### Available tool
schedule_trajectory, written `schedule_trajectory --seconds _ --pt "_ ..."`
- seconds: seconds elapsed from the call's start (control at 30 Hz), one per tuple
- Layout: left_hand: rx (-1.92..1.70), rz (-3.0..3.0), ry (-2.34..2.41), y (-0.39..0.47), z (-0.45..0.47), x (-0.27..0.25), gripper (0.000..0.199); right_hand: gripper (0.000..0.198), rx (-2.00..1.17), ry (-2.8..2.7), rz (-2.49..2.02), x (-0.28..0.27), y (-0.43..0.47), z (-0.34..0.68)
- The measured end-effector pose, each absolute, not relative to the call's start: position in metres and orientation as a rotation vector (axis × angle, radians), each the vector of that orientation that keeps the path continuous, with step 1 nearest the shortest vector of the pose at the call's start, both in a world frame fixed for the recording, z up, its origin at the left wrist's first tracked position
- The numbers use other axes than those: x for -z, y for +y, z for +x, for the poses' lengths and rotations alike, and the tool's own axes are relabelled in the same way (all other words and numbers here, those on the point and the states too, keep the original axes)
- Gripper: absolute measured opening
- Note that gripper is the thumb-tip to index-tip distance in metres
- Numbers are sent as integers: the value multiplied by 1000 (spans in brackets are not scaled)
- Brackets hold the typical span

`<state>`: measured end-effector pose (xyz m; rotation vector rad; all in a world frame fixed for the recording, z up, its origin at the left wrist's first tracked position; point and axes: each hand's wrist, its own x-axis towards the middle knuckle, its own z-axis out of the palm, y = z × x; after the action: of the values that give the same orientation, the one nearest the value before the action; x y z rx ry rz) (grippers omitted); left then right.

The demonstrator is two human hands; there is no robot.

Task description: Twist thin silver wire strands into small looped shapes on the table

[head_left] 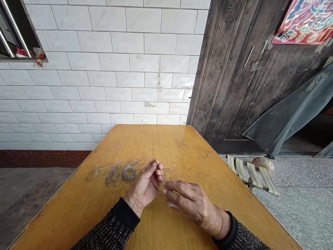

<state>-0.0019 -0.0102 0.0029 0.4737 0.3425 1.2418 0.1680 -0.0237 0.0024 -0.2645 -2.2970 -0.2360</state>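
My left hand (pixel 145 185) is raised palm up over the middle of the table, thumb and index finger pinched on a thin wire (pixel 152 169). Just to its right is my right hand (pixel 191 201), back upward, its fingertips closed together around the wire's loose part. A small curve of wire shows above those fingertips; the exact grip there is hidden. Left of my hands lie a round grey wire coil (pixel 128 172), a looser wire bundle (pixel 112 176) beside it, and thinner tangled strands (pixel 98 170) farther left.
The wooden table (pixel 153 139) reaches toward a white tiled wall (pixel 117 62). Light-coloured loose wire (pixel 181 143) and a thin dark loop (pixel 203 151) lie on its far right part. A striped folding stool (pixel 252 170) stands right of the table, near a dark carved door (pixel 234 86) and grey curtain (pixel 291 111).
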Motion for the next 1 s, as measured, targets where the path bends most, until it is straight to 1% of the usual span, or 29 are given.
schedule_trajectory --seconds 0.13,0.3,0.37,0.47,0.63,0.7,0.83,1.0 --pt "-1293 477 305 -11 -1 -5 14 25 45 -2209 -255 -6 -24 167" --pt "-1310 459 199 -14 -2 -10 12 23 -405 -2051 -310 -13 -26 167" --pt "-1305 460 173 -15 -2 -11 11 22 -489 -2034 -314 -15 -26 167" --pt "-1278 474 201 -13 -3 -8 13 21 -382 -2133 -277 -17 -26 167" --pt "-1235 553 387 -8 -7 -2 17 19 156 -2420 -312 -15 -24 170" --pt "-1246 579 429 -7 -8 -1 18 18 296 -2475 -342 -14 -23 172" --pt "-1224 590 577 -8 -7 0 19 15 406 -2521 -342 -16 -25 172" --pt "-1224 651 666 -9 -7 -3 17 14 433 -2548 -362 -21 -31 171"
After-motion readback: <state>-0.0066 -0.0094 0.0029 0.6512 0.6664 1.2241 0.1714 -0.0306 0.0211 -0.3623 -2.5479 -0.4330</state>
